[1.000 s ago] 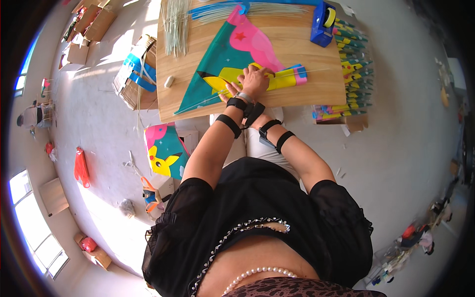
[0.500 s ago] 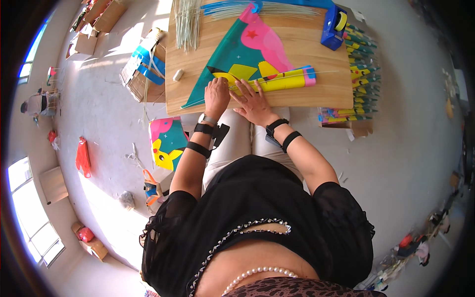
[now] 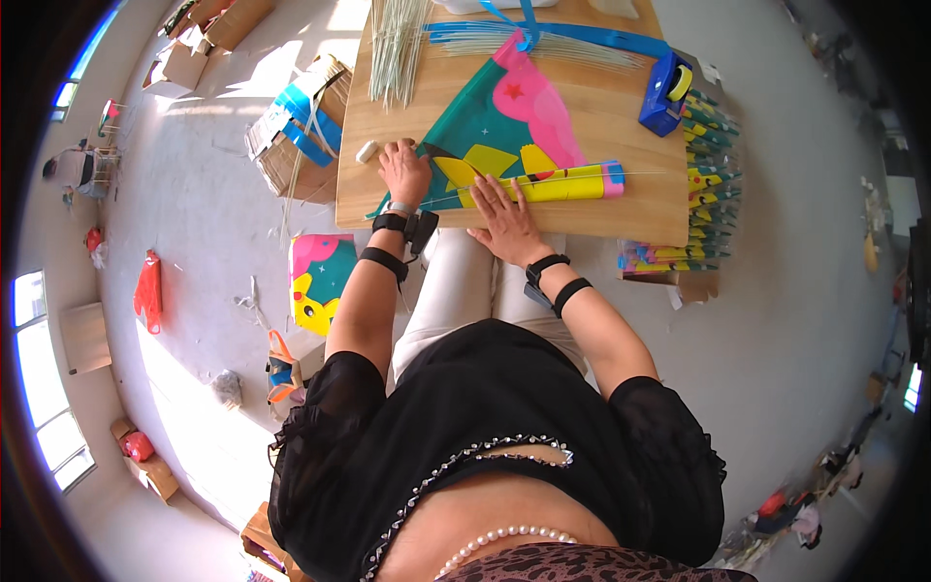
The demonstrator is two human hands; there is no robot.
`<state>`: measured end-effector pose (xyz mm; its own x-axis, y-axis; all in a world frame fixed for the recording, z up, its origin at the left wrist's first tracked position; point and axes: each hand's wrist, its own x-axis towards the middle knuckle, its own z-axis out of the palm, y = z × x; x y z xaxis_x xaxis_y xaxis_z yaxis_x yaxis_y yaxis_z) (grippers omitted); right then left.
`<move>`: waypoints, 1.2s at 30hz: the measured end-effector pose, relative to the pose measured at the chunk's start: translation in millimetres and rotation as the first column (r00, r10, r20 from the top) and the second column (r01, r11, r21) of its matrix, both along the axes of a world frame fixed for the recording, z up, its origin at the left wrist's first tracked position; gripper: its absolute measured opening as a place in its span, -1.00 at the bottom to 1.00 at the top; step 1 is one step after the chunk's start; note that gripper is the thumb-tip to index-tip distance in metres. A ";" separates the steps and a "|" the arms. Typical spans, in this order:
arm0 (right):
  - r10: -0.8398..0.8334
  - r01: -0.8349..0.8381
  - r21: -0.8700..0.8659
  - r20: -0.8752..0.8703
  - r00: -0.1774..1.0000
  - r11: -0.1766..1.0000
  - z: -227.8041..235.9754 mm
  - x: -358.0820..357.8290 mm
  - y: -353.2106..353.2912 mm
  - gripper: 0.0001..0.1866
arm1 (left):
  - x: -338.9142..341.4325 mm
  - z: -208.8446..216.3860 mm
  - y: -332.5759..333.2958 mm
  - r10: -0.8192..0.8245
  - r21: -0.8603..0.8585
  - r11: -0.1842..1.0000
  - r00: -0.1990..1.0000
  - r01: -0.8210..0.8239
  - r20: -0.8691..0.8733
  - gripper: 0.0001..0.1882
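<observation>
A kite (image 3: 464, 116) of green, pink and yellow sheet lies on the wooden table, its near edge rolled into a yellow tube with a blue and pink end. Along the roll runs a thin pale rod (image 3: 572, 175). My right hand (image 3: 508, 223) rests flat on the roll with fingers stretched out. At the kite's left corner is my left hand (image 3: 404, 177), fingers apart and pointing away from me, touching the sheet or the tabletop. A small white block-like piece (image 3: 367, 151) lies just left of its fingertips.
On the table (image 3: 621, 218) are a bundle of thin rods (image 3: 396, 53), a blue strap (image 3: 601, 41) and a blue tape dispenser (image 3: 664, 95). Several rolled kites (image 3: 713, 179) stand at the right edge. A taped carton (image 3: 281, 155) and another printed sheet (image 3: 330, 267) are to the left.
My left hand has moved left along the kite, away from my right hand, and its fingers have spread. The right hand stays on the roll. The whole view has shifted slightly.
</observation>
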<state>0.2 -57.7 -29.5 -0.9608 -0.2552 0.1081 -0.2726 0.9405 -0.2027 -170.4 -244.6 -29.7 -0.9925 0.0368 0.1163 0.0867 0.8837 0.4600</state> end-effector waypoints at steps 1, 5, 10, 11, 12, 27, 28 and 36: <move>0.005 -0.005 0.000 0.003 1.000 1.000 0.6 -1.1 -2.5 -0.05 | -12.1 -5.3 -9.5 0.004 0.003 1.000 1.000 -0.004 -0.010 -0.60; 0.014 -0.014 -0.004 0.005 1.000 1.000 1.1 -2.1 -6.3 -0.05 | -38.5 -19.6 -27.3 -0.190 0.061 0.980 0.981 0.188 0.029 -0.63; 0.016 -0.016 0.008 -0.010 1.000 1.000 1.2 0.0 -6.5 -0.06 | -54.7 -18.2 -35.0 -0.285 0.145 0.955 0.930 0.257 0.233 -0.74; 0.011 -0.010 0.017 -0.013 1.000 1.000 -0.9 2.4 -4.2 -0.06 | -55.3 -16.2 -30.4 -0.298 0.150 0.952 0.926 0.268 0.231 -0.74; 0.004 -0.004 0.025 -0.014 1.000 1.000 -3.2 4.8 -1.2 -0.07 | -55.7 -14.4 -27.4 -0.318 0.198 0.943 0.902 0.268 0.293 -0.73; 0.004 -0.003 0.011 -0.027 1.000 1.000 -4.2 4.8 -1.6 -0.07 | -11.5 2.7 -21.2 -0.196 0.366 0.917 0.978 0.156 0.076 -0.70; 0.008 -0.008 0.008 -0.031 0.999 1.000 -3.1 3.6 -3.5 -0.07 | -10.1 4.9 -24.3 -0.189 0.348 0.925 0.979 0.152 0.074 -0.70; -0.003 0.004 0.043 -0.015 1.000 0.999 -5.7 1.4 -6.8 -0.06 | -18.3 5.8 -39.5 -0.195 0.407 0.903 0.976 0.140 0.098 -0.69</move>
<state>1.6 -64.5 -35.1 -0.9602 -0.2563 0.1114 -0.2718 0.9492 -0.1584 -188.7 -284.1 -23.8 -0.9829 0.1827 0.0233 0.1310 0.6044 0.7858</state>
